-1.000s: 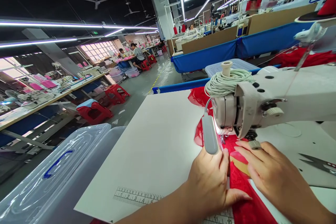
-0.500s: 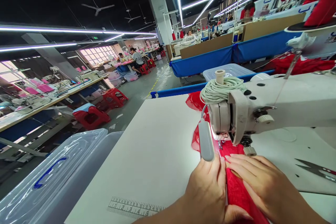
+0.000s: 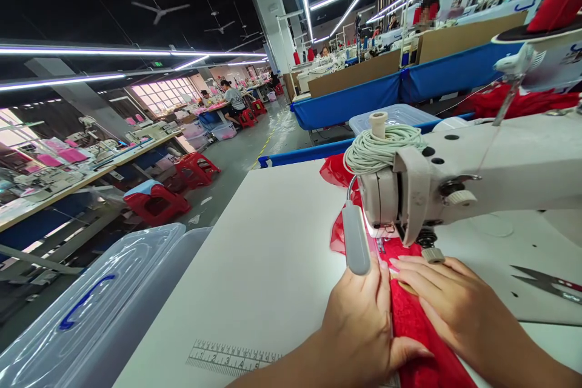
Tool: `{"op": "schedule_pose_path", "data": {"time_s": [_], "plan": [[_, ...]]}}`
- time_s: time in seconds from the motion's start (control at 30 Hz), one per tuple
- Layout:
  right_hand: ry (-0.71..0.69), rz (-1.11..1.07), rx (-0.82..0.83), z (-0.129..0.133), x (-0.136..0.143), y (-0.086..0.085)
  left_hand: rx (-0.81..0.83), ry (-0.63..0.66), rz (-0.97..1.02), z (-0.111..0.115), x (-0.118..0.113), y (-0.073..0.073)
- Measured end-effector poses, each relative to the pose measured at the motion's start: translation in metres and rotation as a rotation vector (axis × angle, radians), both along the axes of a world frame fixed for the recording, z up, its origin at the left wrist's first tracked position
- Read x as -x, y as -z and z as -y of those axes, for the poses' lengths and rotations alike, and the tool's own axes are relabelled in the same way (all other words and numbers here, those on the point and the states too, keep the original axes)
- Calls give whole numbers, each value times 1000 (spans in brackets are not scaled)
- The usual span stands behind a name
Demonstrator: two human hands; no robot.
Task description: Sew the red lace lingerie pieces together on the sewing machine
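Rests the left hand (image 3: 361, 315) unclenched at the left margin of a long strip of red, lace-textured fabric (image 3: 416, 327), fingers stretched forward, thumb spread over the cloth. Lays the right hand (image 3: 454, 300) on the same strip from the other side, fingers extended close together, pressing rather than gripping. Covers most of a small tan piece (image 3: 408, 287) with those fingers; too hidden to identify.

Runs the strip from the near edge of a broad white desk (image 3: 273, 242) up to the metal presser foot (image 3: 381, 246) of a bulky white sewing machine (image 3: 513, 173). Seems to be at the feeding step, guiding cloth toward the needle. Calls next, by the look of it, for smoothing the strip flat, lining up its left margin with the foot and allowing the fingertips ample clearance.

Toward the desk's near left corner, a printed black ruler scale (image 3: 227, 357); outside the left edge, a translucent plastic bin with a blue handle (image 3: 95, 291). Right of the right hand, dark-bladed metal snips (image 3: 545, 284). Above the fingertips, a slim grey lamp (image 3: 356, 239); atop the machine head, a coil of pale green cord (image 3: 382, 150). Behind the lamp, toward the far edge, sheer red fabric (image 3: 334, 171).

Beyond the desk, red plastic stools (image 3: 157, 203), then co-workers seated along distant rows.
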State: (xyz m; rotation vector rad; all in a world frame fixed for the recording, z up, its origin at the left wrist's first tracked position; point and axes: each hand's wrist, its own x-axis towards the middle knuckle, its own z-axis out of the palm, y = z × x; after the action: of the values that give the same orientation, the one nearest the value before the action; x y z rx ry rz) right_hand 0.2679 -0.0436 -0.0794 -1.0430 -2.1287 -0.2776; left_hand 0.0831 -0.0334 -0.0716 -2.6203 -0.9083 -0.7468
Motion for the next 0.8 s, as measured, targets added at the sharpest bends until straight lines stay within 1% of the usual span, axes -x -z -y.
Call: {"op": "schedule_pose_path", "data": {"time_s": [0.1, 0.2, 0.33, 0.47, 0.67, 0.8], "plan": [[8, 39, -3, -3, -3, -1, 11, -17, -8, -2, 2, 2], [14, 61, -5, -5, -3, -2, 48, -16, -52, -2, 4, 1], [23, 73, 1, -6, -3, 0, 121, -57, -124, 1, 4, -7], [25, 97, 12, -6, -5, 6, 188, -65, -152, 3, 2, -15], [68, 77, -11, -4, -1, 10, 175, -56, -169, 3, 2, -18], [58, 84, -24, -4, 1, 9, 193, -67, -179, 2, 3, -19]]}}
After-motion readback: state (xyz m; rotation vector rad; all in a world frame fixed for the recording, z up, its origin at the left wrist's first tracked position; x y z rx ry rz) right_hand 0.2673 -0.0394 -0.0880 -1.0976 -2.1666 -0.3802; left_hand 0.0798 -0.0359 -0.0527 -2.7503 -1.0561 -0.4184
